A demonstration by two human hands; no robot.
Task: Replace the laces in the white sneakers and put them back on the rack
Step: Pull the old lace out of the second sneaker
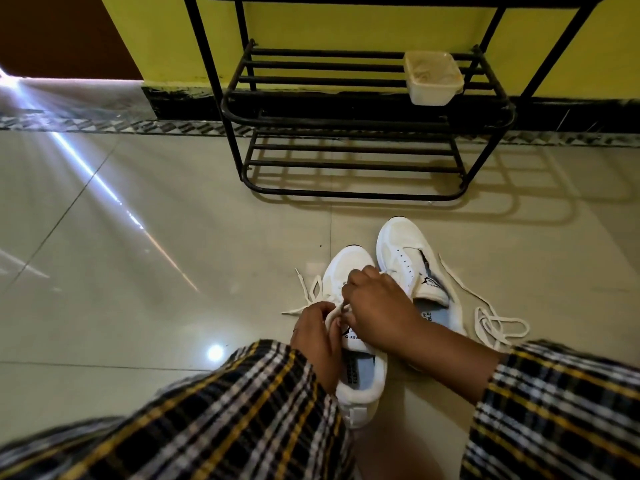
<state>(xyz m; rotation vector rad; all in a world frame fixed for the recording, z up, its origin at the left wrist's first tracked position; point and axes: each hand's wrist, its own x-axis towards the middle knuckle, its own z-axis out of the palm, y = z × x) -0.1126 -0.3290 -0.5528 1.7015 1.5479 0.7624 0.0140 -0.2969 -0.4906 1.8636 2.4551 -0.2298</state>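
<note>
Fingers (320, 315) of my left hand (317, 336) curl round and pinch a white lace (308, 289) over the tongue of the near sneaker (349, 268). Right hand (377, 299) sits just beside it, fingers bent down onto the same shoe's eyelets; cannot tell if they actually grip lace. Loose lace ends trail left of my fingers on the tiled floor (138, 271). Second sneaker (405, 258), unlaced, touches the first, just right of my right hand. Another lace (491, 317) lies loose on the floor further right. Black rack (346, 116) stands beyond my fingers against the yellow wall, plastic tub (433, 77) on its middle shelf. Plaid sleeves (242, 410) on both arms.
</note>
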